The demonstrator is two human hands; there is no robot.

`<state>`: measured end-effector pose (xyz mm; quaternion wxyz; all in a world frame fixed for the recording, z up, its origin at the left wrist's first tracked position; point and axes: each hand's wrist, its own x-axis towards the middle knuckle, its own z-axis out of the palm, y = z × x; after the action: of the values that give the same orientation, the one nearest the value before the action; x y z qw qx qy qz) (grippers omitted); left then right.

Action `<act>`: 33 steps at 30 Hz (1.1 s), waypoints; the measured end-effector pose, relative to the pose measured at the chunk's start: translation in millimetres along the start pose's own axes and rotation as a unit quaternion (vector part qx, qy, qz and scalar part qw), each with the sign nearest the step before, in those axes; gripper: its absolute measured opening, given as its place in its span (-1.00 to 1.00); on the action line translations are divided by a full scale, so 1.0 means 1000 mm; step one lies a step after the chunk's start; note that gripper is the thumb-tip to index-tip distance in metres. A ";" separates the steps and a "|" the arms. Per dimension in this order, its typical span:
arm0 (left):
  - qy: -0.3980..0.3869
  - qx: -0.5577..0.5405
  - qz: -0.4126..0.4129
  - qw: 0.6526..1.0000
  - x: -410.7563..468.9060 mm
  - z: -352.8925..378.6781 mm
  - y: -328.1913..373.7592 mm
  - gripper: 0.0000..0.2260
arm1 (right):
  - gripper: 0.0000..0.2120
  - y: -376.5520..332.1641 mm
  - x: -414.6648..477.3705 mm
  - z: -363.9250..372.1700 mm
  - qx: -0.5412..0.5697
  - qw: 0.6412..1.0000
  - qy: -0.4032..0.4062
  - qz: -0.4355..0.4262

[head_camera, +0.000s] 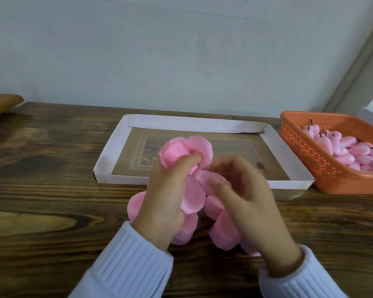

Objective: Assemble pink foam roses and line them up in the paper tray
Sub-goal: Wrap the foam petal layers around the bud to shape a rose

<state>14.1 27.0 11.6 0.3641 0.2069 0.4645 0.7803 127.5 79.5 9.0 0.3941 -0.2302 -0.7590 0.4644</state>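
Pink foam rose (181, 151), soft round petals, is pinched by the left hand (166, 188). The blurred right hand (252, 203) curls at its three o'clock, grip unclear. A flat white paper tray (108, 155) lies at twelve.

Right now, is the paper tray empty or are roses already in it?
Empty where visible: the paper tray shows only its bare brown floor. The left hand holds a rose in front, hiding part of it.

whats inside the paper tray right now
No finished roses show in the paper tray; only its brown floor shows. The left hand, right hand and the rose cover its near middle.
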 end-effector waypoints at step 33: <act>-0.120 0.097 0.019 0.988 -0.001 -0.001 -0.011 -0.83 | -0.82 0.000 -0.002 0.001 -0.027 0.984 0.167 -0.054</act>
<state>18.3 28.8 1.7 0.3807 0.3422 0.4868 0.7078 127.3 77.6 8.0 0.5332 -0.2738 -0.7060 0.3773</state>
